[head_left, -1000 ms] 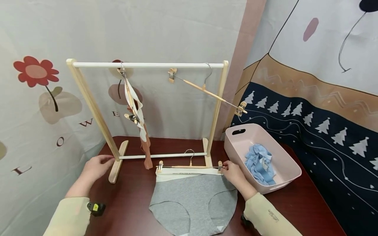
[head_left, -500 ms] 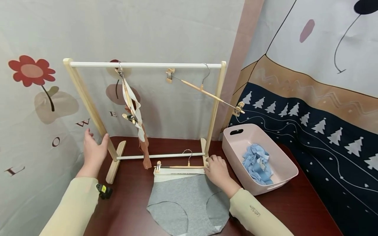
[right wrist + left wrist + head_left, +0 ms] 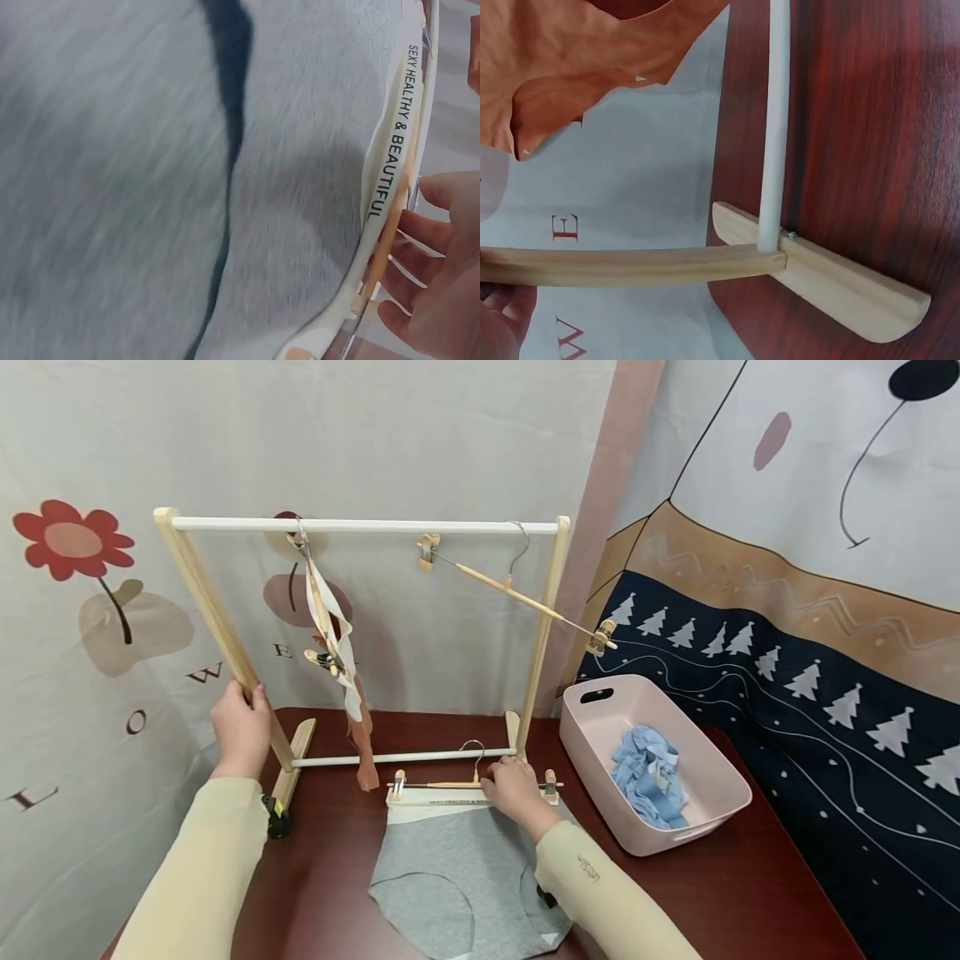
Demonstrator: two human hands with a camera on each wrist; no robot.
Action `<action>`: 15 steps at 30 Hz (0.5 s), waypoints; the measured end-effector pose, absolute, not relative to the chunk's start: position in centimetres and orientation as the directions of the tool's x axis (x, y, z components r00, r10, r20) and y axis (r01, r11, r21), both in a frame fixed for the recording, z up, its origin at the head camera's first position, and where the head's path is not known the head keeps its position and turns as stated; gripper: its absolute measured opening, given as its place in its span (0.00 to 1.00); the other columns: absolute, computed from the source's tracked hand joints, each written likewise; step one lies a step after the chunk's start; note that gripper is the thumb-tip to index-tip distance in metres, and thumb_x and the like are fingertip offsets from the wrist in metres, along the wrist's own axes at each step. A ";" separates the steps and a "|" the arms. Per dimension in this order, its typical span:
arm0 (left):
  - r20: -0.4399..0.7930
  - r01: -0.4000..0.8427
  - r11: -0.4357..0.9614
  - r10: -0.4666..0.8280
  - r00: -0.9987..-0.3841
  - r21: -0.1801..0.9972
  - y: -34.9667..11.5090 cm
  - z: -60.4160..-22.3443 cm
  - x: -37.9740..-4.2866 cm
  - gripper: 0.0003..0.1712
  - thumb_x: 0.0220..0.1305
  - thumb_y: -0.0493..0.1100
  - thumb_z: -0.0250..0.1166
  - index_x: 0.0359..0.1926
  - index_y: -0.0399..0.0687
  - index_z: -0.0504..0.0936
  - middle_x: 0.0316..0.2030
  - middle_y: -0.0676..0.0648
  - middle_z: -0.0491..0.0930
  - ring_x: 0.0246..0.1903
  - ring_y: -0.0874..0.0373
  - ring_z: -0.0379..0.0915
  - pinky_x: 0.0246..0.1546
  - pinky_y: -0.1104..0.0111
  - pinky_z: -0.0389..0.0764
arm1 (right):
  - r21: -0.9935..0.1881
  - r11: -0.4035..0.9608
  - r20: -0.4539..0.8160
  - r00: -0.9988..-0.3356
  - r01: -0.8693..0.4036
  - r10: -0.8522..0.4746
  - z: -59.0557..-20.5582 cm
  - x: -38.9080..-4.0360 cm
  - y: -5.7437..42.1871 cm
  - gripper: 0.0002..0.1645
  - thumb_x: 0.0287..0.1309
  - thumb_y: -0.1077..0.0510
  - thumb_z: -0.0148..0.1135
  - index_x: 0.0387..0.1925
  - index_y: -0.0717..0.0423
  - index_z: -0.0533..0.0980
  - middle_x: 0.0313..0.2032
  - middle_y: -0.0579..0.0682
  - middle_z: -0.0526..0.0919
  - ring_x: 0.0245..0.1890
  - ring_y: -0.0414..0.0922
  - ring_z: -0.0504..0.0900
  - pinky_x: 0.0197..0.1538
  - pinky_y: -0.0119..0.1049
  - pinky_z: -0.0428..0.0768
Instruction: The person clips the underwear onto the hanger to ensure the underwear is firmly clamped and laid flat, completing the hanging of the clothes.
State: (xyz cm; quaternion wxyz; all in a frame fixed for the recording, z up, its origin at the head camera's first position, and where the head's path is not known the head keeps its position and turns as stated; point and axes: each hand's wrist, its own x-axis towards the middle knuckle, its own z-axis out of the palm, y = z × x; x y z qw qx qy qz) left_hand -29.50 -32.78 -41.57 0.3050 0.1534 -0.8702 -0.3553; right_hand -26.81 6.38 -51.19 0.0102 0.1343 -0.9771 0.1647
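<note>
Grey underpants (image 3: 442, 868) with a pale lettered waistband (image 3: 394, 150) lie on the table, clipped to a wooden clip hanger (image 3: 450, 785). My right hand (image 3: 517, 789) is at the hanger's middle, just by its hook (image 3: 474, 756). In the right wrist view, the fingertips of this right hand (image 3: 442, 262) go behind the hanger's bar and the thumb lies near it. My left hand (image 3: 243, 727) grips the left post (image 3: 210, 610) of a small wooden clothes rack; only part of that left hand (image 3: 506, 322) shows in the left wrist view.
From the rack's top rail (image 3: 360, 526) hang a white and brown garment (image 3: 341, 652) on a clip hanger and a bare clip hanger (image 3: 510, 591), slanted. To the right stands a pink bin (image 3: 581, 735) with crumpled blue cloth (image 3: 648, 777) inside. A printed curtain backs the table.
My left hand has risen from beside the rack's foot and closed around the left post. The right hand has slid left from the hanger's right clip to its middle.
</note>
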 end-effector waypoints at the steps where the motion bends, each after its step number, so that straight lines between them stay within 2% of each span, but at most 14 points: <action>1: 0.432 -0.050 0.708 -0.483 -0.762 0.704 -32.8 -41.6 -29.5 0.18 0.71 0.46 0.50 0.39 0.30 0.72 0.30 0.33 0.75 0.31 0.39 0.73 0.21 0.68 0.66 | -0.323 0.911 0.061 -0.966 -0.258 -0.252 -51.3 -26.9 6.2 0.17 0.62 0.48 0.58 0.43 0.56 0.82 0.39 0.52 0.80 0.46 0.52 0.76 0.52 0.50 0.71; 4: 0.452 -0.047 0.722 -0.482 -0.751 0.691 -32.7 -41.6 -29.4 0.18 0.70 0.45 0.51 0.36 0.30 0.72 0.28 0.33 0.74 0.30 0.38 0.73 0.22 0.65 0.66 | -0.346 0.912 0.026 -0.974 -0.219 -0.224 -51.5 -27.3 5.7 0.15 0.62 0.47 0.57 0.36 0.52 0.83 0.35 0.50 0.79 0.43 0.51 0.76 0.52 0.51 0.70; 7: 0.452 -0.056 0.725 -0.486 -0.748 0.687 -32.7 -41.6 -29.3 0.18 0.70 0.45 0.52 0.36 0.30 0.72 0.29 0.32 0.75 0.31 0.37 0.73 0.23 0.62 0.68 | -0.363 0.914 -0.012 -0.980 -0.180 -0.198 -51.7 -27.7 5.3 0.16 0.63 0.46 0.57 0.24 0.49 0.81 0.27 0.46 0.77 0.36 0.49 0.75 0.51 0.51 0.71; 10: 0.441 -0.066 0.722 -0.490 -0.752 0.689 -32.7 -41.4 -29.2 0.18 0.70 0.45 0.52 0.37 0.30 0.73 0.30 0.31 0.75 0.32 0.37 0.74 0.25 0.60 0.69 | -0.433 0.897 -0.089 -0.986 -0.088 -0.139 -51.5 -28.0 4.8 0.22 0.62 0.47 0.58 0.14 0.49 0.76 0.17 0.44 0.73 0.25 0.46 0.73 0.56 0.55 0.67; 12: 0.433 -0.070 0.718 -0.491 -0.756 0.692 -32.6 -41.3 -29.1 0.18 0.70 0.45 0.52 0.38 0.29 0.73 0.31 0.30 0.76 0.33 0.37 0.74 0.26 0.59 0.70 | -0.484 0.875 -0.142 -0.986 -0.011 -0.091 -51.2 -28.2 4.6 0.21 0.60 0.49 0.60 0.13 0.48 0.76 0.14 0.42 0.74 0.23 0.44 0.73 0.61 0.58 0.62; 15: 0.421 -0.074 0.710 -0.494 -0.760 0.700 -32.5 -41.1 -29.0 0.18 0.70 0.45 0.52 0.40 0.29 0.74 0.32 0.30 0.76 0.33 0.37 0.75 0.27 0.58 0.71 | -0.517 0.850 -0.248 -0.968 0.103 -0.034 -50.5 -28.5 4.4 0.17 0.59 0.49 0.61 0.17 0.49 0.82 0.20 0.41 0.82 0.27 0.42 0.78 0.65 0.61 0.55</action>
